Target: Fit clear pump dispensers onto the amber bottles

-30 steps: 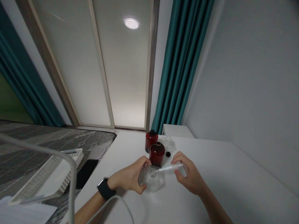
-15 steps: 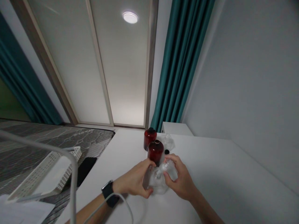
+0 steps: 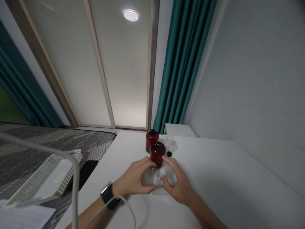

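My left hand [image 3: 134,178] curves in a C around a clear rounded bottle [image 3: 154,178], with the thumb on its near side and fingers on its far side. My right hand [image 3: 177,183] grips a second clear bottle [image 3: 168,171] just beside it, thumb and forefinger spread across it. Both are see-through, so their outlines blur together. Directly beyond them stands a dark red bottle [image 3: 157,154] with an uncapped neck. Behind that is another red bottle [image 3: 152,140] with a black cap on. A loose black cap [image 3: 169,154] lies near my right fingertips.
Another clear bottle [image 3: 170,144] rests right of the red ones on the white table [image 3: 214,190]. At left, a white perforated basket [image 3: 30,187] sits beyond the table edge, near a black flat object [image 3: 87,175]. A grey tube [image 3: 75,190] crosses the left foreground.
The near clear bottle and my left hand have shifted away from me and slightly left, beside the other clear bottle. My right hand has moved a little left. The view has shifted slightly.
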{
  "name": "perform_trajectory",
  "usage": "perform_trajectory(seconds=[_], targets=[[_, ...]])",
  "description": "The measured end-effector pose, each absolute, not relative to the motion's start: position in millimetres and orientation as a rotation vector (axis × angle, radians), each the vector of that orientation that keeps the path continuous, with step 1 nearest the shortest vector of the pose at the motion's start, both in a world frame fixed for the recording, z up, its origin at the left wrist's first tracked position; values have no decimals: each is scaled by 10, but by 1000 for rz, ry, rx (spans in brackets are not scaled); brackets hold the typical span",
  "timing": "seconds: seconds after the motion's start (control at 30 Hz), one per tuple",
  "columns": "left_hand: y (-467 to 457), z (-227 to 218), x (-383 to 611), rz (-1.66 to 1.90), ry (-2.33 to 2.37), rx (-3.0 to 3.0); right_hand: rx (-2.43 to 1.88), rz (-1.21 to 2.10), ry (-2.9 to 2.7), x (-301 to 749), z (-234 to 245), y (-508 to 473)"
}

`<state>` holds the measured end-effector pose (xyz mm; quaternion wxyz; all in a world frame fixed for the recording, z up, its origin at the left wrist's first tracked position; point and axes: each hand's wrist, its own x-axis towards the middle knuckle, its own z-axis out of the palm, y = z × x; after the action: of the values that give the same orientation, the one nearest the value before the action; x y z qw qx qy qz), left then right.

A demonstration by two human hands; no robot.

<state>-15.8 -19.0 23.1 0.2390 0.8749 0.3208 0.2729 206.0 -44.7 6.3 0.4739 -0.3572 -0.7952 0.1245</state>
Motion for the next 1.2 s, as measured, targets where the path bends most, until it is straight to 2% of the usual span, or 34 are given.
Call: perform_trajectory(seconds=[1.2], targets=[[-193,283,-178,748,612,2415,-872,841,-1868,2123,79,-387]])
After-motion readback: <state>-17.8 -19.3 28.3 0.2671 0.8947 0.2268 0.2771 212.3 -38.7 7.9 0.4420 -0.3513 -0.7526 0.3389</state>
